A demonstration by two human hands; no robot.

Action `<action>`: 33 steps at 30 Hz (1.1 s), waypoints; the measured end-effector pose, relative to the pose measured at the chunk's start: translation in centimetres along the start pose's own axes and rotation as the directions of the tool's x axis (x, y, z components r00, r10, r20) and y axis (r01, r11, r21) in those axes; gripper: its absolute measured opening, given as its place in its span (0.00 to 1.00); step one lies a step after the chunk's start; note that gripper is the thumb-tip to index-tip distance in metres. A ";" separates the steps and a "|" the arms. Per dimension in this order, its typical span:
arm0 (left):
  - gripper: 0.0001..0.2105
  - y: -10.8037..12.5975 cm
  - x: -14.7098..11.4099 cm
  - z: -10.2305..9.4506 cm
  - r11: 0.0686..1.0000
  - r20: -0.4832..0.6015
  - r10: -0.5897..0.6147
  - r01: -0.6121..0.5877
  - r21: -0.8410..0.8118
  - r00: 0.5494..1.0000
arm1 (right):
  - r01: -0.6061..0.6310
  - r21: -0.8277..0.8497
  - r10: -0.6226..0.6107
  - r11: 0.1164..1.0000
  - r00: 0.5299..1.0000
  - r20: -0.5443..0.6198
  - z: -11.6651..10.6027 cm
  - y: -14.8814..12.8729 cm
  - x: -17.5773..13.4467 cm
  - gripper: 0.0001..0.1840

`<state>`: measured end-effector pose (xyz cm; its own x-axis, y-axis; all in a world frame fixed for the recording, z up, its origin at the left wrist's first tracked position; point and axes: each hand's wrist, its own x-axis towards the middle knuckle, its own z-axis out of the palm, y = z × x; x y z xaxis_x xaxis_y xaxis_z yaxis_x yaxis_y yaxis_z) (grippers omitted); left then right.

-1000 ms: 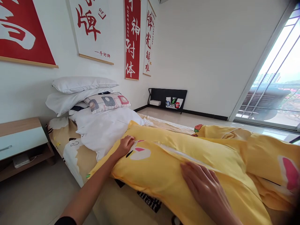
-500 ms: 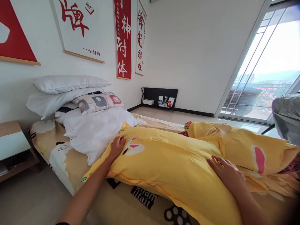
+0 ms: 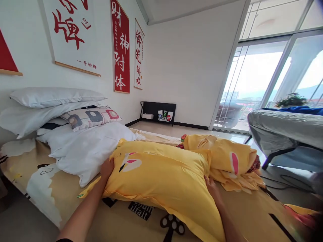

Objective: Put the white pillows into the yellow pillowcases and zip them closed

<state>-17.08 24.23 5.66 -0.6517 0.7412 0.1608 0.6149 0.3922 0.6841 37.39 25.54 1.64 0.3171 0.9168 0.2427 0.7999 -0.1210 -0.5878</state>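
A plump yellow pillow (image 3: 161, 174) with a pink-and-white printed patch lies across the bed in front of me. My left hand (image 3: 108, 167) is closed around its left end, fingers partly hidden against the cloth. On the opposite end, my right hand (image 3: 211, 185) grips the pillow's side, its fingertips against the fabric. A heap of yellow cloth (image 3: 222, 153) with a pink-and-white patch lies beyond my right hand. Just past my left hand rests a white pillow (image 3: 83, 144).
A patterned pillow (image 3: 93, 117) and a stacked white pillow (image 3: 58, 96) are at the bed's head. The tan printed sheet (image 3: 242, 211) spreads underneath. A grey-covered piece of furniture (image 3: 282, 131) stands at right, near cables on the floor. A black low rack (image 3: 157, 111) is by the far wall.
My view has turned right and up. My right hand has slid from the pillow's top onto its right side. My left hand has moved lower around the left end.
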 end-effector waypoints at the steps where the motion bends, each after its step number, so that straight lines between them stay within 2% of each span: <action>1: 0.16 0.4 -0.1 -0.3 0.999 -0.016 0.042 -0.042 -0.015 0.999 | -0.007 -0.033 0.006 0.999 1.000 -0.007 -0.3 -0.1 -0.5 0.26; 3: 0.15 1.4 0.0 -1.4 0.991 -0.073 0.122 -0.125 -0.048 0.990 | -0.015 -0.104 0.013 0.994 1.000 -0.017 -1.4 -0.4 -1.3 0.23; 6: 0.17 3.0 0.8 -4.5 0.971 -0.180 0.207 -0.224 -0.079 0.962 | 0.004 -0.175 -0.011 0.984 0.999 -0.039 -4.6 -1.2 -1.6 0.20; 9: 0.18 3.7 1.5 -7.4 0.961 -0.248 0.248 -0.270 -0.060 0.937 | -0.015 -0.220 -0.006 0.975 0.996 -0.094 -8.8 -1.4 -1.6 0.22; 11: 0.18 3.3 1.5 -8.1 0.956 -0.243 0.279 -0.291 -0.018 0.929 | -0.036 -0.255 0.003 0.966 0.992 -0.128 -11.2 -0.9 -2.0 0.26; 14: 0.19 1.9 0.6 -6.6 0.947 -0.138 0.322 -0.315 0.068 0.937 | -0.075 -0.397 0.036 0.915 0.994 -0.104 -12.9 0.7 -3.2 0.31; 18: 0.20 0.1 -0.4 -2.8 0.921 0.092 0.338 -0.349 0.172 0.937 | -0.079 -0.509 0.103 0.857 0.994 0.020 -11.8 2.7 -5.3 0.28; 20: 0.21 -0.1 -0.2 -1.9 0.899 0.184 0.345 -0.381 0.217 0.920 | -0.087 -0.518 0.121 0.851 0.992 0.032 -11.2 3.2 -5.9 0.27; 23: 0.20 1.1 0.1 -2.6 0.855 0.241 0.370 -0.430 0.290 0.897 | -0.126 -0.559 0.140 0.820 0.990 -0.017 -11.6 2.3 -6.1 0.26; 25: 0.18 3.3 -0.8 -3.7 0.816 0.223 0.424 -0.477 0.325 0.878 | -0.139 -0.573 0.093 0.807 0.990 -0.108 -12.1 -0.2 -6.4 0.26; 27: 0.20 6.9 -3.2 -4.2 0.757 0.198 0.537 -0.572 0.315 0.820 | -0.075 -0.544 -0.042 0.836 0.979 -0.199 -11.7 -4.6 -7.1 0.28; 29: 0.20 11.4 -6.5 -3.6 0.598 0.222 0.748 -0.780 0.186 0.626 | 0.131 -0.472 -0.225 0.872 0.963 -0.149 -10.1 -10.3 -7.7 0.28; 30: 0.22 13.8 -8.2 -2.9 0.506 0.275 0.817 -0.859 0.078 0.506 | 0.271 -0.438 -0.339 0.857 0.937 -0.083 -8.8 -13.2 -7.9 0.28; 31: 0.23 15.9 -9.7 -1.9 0.438 0.334 0.851 -0.899 -0.023 0.406 | 0.390 -0.386 -0.429 0.836 0.903 -0.014 -7.5 -15.8 -8.0 0.28; 32: 0.24 17.6 -10.9 -0.7 0.405 0.398 0.853 -0.910 -0.093 0.339 | 0.480 -0.323 -0.487 0.816 0.871 0.065 -6.2 -17.9 -7.8 0.26; 33: 0.24 18.8 -11.6 0.5 0.391 0.431 0.849 -0.913 -0.121 0.306 | 0.532 -0.273 -0.515 0.802 0.846 0.137 -5.0 -19.3 -7.5 0.23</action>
<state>2.28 23.31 16.33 0.5137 0.7946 0.3236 0.7811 -0.5892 0.2067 22.12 19.11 15.05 -0.2131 0.8903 0.4025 0.9489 0.2868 -0.1319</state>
